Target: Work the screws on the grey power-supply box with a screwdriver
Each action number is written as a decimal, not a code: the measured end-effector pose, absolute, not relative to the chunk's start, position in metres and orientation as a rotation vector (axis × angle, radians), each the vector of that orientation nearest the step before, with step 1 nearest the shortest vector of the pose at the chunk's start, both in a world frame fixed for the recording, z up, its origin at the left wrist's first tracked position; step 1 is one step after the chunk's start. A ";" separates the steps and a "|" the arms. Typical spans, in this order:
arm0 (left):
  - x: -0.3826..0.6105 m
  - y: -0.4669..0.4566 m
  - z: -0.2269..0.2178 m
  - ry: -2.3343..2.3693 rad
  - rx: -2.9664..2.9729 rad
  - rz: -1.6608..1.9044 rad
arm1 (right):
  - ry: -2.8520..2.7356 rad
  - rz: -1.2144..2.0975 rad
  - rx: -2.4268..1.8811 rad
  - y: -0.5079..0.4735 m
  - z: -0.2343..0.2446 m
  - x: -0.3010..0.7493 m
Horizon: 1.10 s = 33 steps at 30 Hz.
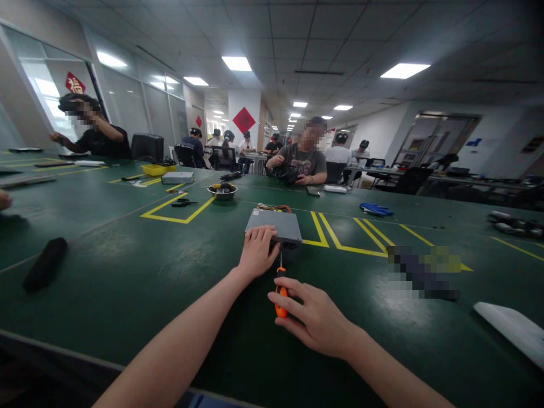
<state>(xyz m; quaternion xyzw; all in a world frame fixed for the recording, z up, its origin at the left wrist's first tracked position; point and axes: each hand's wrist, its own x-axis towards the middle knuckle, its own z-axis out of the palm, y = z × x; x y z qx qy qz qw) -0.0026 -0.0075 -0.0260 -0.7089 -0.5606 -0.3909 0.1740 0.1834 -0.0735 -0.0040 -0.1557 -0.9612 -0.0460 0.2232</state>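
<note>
A flat grey metal box (278, 225) lies on the green table (127, 272), with coloured wires showing at its far edge. My left hand (256, 251) rests on the box's near left corner, fingers curled over the top. My right hand (312, 317) is closed around the orange handle of a screwdriver (280, 292). The screwdriver's thin shaft points at the near side of the box.
A black oblong object (45, 263) lies at the left, a white object (512, 328) at the right edge. A metal bowl (222, 191), scissors (183, 202), blue gloves (376, 209) and yellow floor-tape lines (340, 241) lie farther off. Several people sit at the tables behind.
</note>
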 end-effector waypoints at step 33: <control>-0.004 -0.007 -0.026 -1.593 -2.030 -1.096 | -2.436 -0.035 -0.431 -0.072 -0.012 0.181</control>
